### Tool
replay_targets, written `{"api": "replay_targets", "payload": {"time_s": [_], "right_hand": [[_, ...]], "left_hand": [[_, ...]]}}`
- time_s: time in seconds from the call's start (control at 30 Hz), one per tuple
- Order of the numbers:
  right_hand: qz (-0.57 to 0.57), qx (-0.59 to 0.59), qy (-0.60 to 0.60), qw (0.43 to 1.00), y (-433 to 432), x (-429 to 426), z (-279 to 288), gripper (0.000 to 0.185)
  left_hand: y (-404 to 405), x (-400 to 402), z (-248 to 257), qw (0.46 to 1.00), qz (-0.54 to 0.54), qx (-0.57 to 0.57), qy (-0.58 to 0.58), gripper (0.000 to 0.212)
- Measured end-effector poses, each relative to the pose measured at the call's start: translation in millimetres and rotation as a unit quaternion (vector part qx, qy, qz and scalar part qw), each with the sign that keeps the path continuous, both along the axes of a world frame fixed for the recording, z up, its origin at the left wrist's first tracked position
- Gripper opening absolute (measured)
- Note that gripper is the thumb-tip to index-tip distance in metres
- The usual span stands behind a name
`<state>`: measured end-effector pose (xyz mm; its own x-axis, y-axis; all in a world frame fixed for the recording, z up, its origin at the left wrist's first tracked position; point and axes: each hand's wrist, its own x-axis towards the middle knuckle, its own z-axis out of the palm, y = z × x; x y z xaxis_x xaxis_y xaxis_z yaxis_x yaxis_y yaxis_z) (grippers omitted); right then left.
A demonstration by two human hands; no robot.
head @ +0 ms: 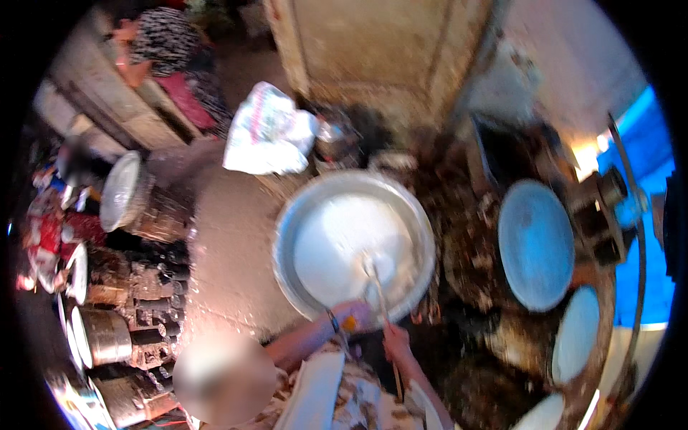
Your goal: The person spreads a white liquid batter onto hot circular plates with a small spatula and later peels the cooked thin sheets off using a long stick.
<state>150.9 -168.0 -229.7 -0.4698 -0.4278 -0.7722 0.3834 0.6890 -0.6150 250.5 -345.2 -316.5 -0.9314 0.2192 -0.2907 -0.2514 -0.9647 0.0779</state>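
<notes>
A large round metal pan (285,258) stands before me, with a whitish surface inside it that may be liquid. My right hand (396,344) grips a long wooden stick (382,301) below the pan's near rim. The stick's far end reaches to a pale spot inside the pan. My left hand (353,317) is at the near rim, just left of the stick, and has a dark band at the wrist. Something small and orange (349,323) shows by its fingers. Blur hides whether that hand holds anything.
A white plastic sack (271,131) stands beyond the pan. Wide metal pans (536,244) line the right side. At left, several pots (105,336) stand on brick stoves (148,312). Other people (45,231) are at the far left. A worn door (371,43) stands behind.
</notes>
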Motion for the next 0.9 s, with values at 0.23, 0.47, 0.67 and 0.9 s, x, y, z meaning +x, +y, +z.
{"api": "replay_targets", "payload": {"time_s": [0.23,0.47,0.67,0.9], "right_hand": [[-0.017,-0.113,0.052,0.992,22,-16,60,0.017],[0.016,-0.19,0.262,0.946,-10,-28,94,0.019],[0.007,-0.358,0.377,0.854,-29,-26,248,0.015],[-0.022,-0.425,0.619,0.661,-24,-25,244,0.029]], "left_hand": [[-6,-12,181,0.988,0.034,-0.125,-0.086,0.013],[-23,4,309,0.964,0.088,-0.25,-0.025,0.021],[-39,13,390,0.941,0.121,-0.302,0.089,0.028],[-70,26,368,0.976,0.084,-0.195,0.051,0.024]]}}
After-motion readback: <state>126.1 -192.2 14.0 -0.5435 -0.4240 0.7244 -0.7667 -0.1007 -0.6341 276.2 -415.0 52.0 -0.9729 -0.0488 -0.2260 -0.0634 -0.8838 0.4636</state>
